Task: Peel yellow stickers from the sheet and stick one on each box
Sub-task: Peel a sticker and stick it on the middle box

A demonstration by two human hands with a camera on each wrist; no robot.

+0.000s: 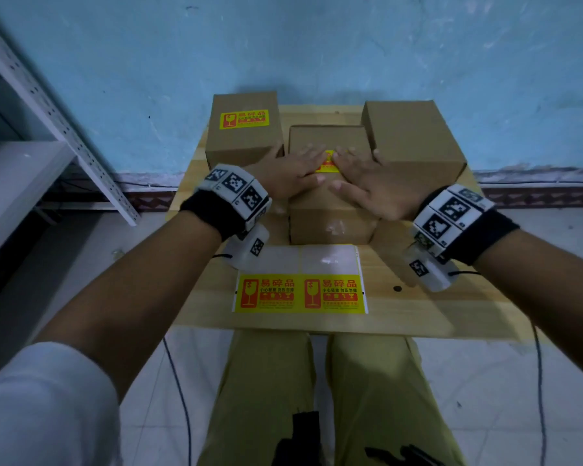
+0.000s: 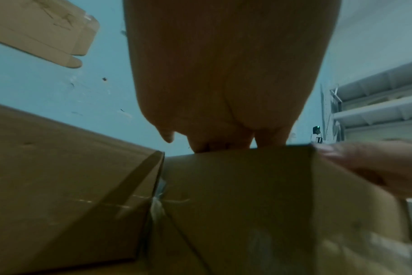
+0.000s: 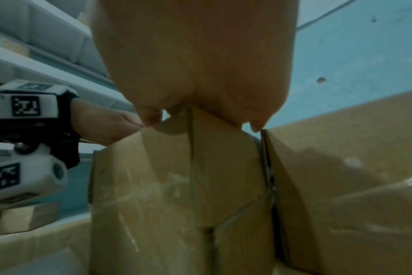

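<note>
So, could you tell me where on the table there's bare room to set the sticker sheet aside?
Bare wood shows right of the sticker sheet, around the dark spot, and along the table front edge. The back is crowded: left box, middle box under both hands, right box, nearly touching.
</note>
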